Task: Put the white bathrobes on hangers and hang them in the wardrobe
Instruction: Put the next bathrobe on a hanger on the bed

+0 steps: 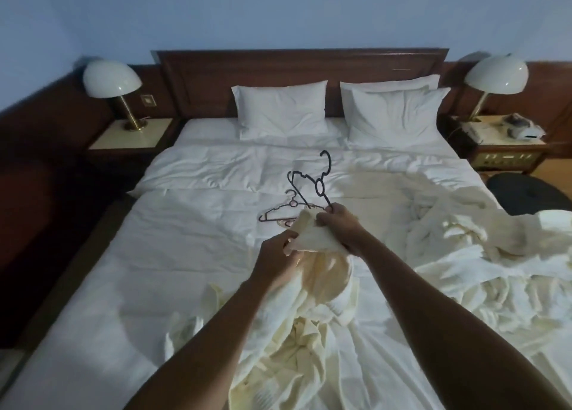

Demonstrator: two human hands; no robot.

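White bathrobe (309,301) gripped by left hand (276,256), right hand (339,224) pinching robe and black hanger (315,180), no legible writing

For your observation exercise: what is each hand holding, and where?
Left hand grips the bathrobe near its top; right hand pinches the black hanger and robe.

Both bare forearms reach out from six o'clock toward twelve, converging at the middle. The left hand (276,253) sits at about seven o'clock of the right hand (337,224), fingers curled, pinching white cloth. The right hand is raised a little higher, knuckles up, fingers closed round cloth and a thin black rod.
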